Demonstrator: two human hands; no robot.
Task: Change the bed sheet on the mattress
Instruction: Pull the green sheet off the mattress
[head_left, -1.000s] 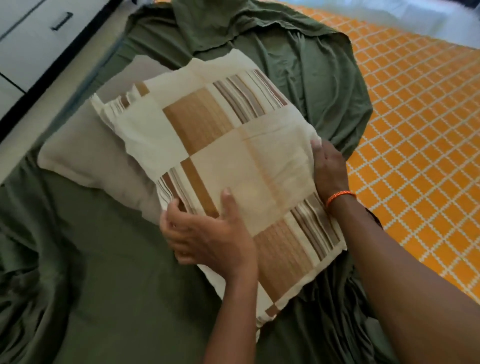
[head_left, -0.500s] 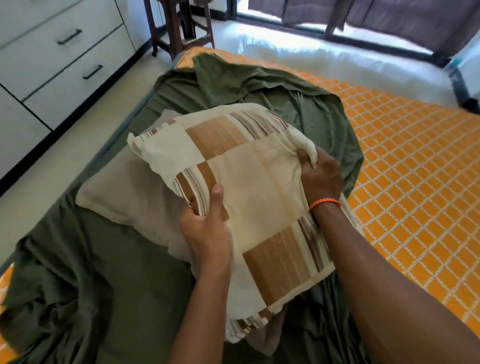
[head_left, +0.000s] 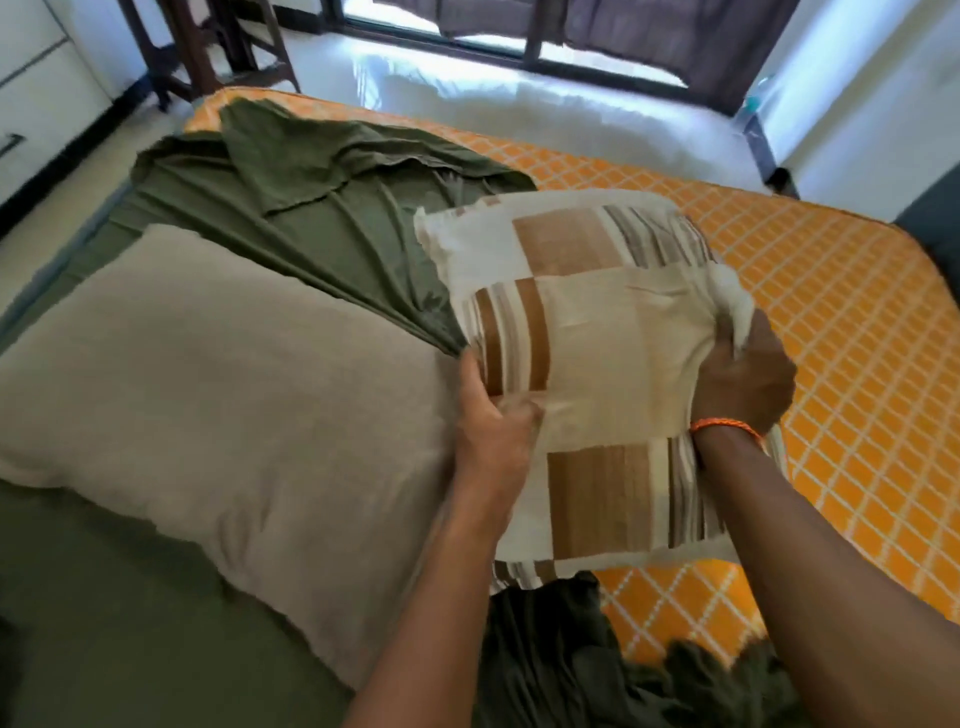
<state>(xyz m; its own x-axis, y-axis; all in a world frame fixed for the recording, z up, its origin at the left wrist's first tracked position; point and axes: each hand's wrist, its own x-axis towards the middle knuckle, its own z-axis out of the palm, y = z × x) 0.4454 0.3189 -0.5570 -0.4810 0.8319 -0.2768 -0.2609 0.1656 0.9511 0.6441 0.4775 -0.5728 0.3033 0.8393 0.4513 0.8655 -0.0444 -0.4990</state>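
The olive bed sheet (head_left: 332, 218) was soft, matt, creased cloth. Beside it, the beige pillow (head_left: 223, 395) looked matt and slightly napped; the patchwork pillowcase (head_left: 613, 332) was woven cotton-like cloth; the orange mattress (head_left: 831, 322) was quilted fabric.

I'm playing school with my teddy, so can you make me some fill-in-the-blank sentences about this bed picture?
1. Both hands hold the ____ pillow, the left hand on one side, the right hand on the other.
2. The plain beige pillow lies on the ____ sheet.
3. The uncovered mattress is ____ with a white grid.
4. The right wrist wears an orange ____.

Missing words: patterned; green; orange; band
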